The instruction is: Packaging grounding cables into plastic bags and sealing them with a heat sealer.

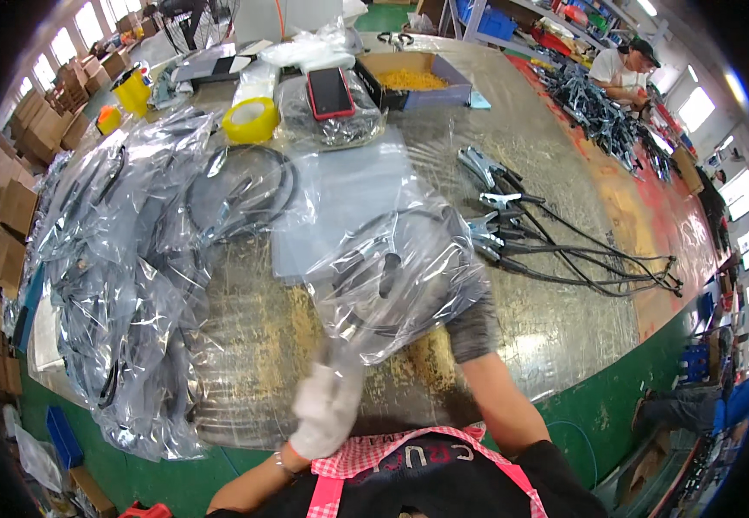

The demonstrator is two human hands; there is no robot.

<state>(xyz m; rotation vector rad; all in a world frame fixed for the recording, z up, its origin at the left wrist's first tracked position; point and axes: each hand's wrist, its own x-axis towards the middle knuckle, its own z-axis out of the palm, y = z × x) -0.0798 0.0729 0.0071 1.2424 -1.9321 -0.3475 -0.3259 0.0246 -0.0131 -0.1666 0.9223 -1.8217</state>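
Note:
In front of me is a clear plastic bag (430, 289) with a coiled black cable and a lever inside. My right hand (473, 330), in a dark grey glove, grips the bag's right side; its fingertips are partly hidden by the film. My left hand (326, 411), in a white glove, is at the bag's lower left corner, its fingers smeared by motion. To the right lie several silver hand levers (485, 229) with black cables (603, 259). Under the bag's far edge are flat clear bags (348, 177). Another bagged cable coil (249, 194) lies to the left.
A heap of bagged cables (132, 293) covers the table's left side. Toward the back are yellow tape (250, 120), a red-edged phone (330, 93) and a box of small yellow pieces (413, 81). A co-worker (623, 73) sits behind a lever pile (594, 116) at far right.

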